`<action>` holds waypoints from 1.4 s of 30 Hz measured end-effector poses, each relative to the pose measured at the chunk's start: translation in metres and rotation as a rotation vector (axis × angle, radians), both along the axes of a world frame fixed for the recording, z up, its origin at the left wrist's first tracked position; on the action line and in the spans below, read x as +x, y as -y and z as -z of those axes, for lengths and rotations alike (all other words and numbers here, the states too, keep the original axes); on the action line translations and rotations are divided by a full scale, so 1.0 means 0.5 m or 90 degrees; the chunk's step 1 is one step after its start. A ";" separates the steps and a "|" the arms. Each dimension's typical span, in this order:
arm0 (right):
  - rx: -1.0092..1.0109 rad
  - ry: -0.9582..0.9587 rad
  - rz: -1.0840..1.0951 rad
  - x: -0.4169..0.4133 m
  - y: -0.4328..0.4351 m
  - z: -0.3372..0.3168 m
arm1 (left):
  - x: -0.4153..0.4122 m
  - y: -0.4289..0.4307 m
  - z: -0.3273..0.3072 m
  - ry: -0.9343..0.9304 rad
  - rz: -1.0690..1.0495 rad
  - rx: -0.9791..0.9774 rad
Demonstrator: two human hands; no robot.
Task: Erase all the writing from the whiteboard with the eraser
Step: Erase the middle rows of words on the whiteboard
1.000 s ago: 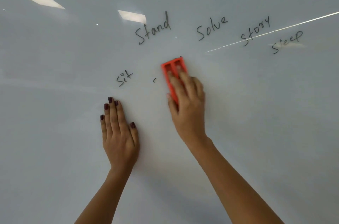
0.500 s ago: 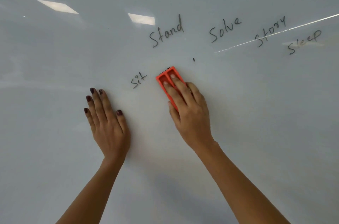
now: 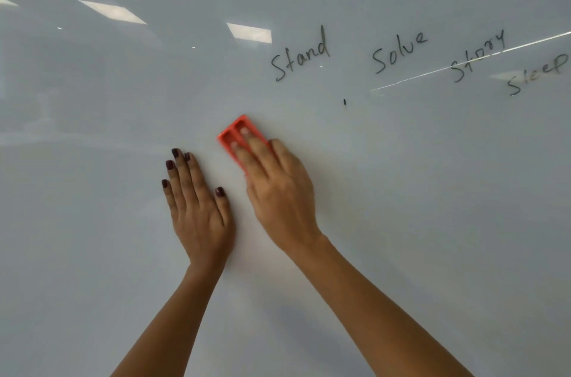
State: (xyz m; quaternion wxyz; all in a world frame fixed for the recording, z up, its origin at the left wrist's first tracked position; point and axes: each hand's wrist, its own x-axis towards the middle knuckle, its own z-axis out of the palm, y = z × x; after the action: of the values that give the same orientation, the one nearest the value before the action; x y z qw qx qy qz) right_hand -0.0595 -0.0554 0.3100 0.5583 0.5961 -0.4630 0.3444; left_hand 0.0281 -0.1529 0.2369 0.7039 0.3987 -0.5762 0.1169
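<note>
A whiteboard (image 3: 432,222) fills the view. My right hand (image 3: 278,188) presses an orange eraser (image 3: 234,135) flat against the board, fingers on its back. My left hand (image 3: 194,200) lies flat on the board just left of it, fingers spread, holding nothing. Black handwritten words run across the upper right: "Stand" (image 3: 299,55), "Solve" (image 3: 398,50), "Story" (image 3: 477,55) and "Sleep" (image 3: 537,74). A small black tick (image 3: 345,102) shows below "Stand" and "Solve". No "sit" is visible; the eraser covers that spot.
Ceiling lights reflect in the board as bright patches (image 3: 248,32) at the upper left, and as a thin bright line (image 3: 432,70) crossing "Story". The board's lower and left areas carry no writing.
My right hand slid the eraser leftward, over the small mark and then over the word "sit", which no longer shows. My left hand stayed flat on the board.
</note>
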 end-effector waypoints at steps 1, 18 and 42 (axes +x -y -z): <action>-0.032 0.056 0.001 -0.008 -0.004 -0.014 | -0.001 -0.001 0.001 0.001 -0.002 -0.002; -0.010 0.085 -0.005 -0.055 -0.042 -0.015 | 0.002 -0.002 0.000 0.010 -0.006 -0.009; -0.045 0.165 -0.029 -0.224 -0.128 -0.144 | -0.018 -0.012 -0.114 0.011 -0.014 -0.047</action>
State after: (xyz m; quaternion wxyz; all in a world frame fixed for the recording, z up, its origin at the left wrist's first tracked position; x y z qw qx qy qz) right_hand -0.1714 0.0084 0.3818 0.5063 0.5372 -0.5053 0.4469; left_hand 0.0189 -0.1471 0.2939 0.7120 0.3774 -0.5730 0.1493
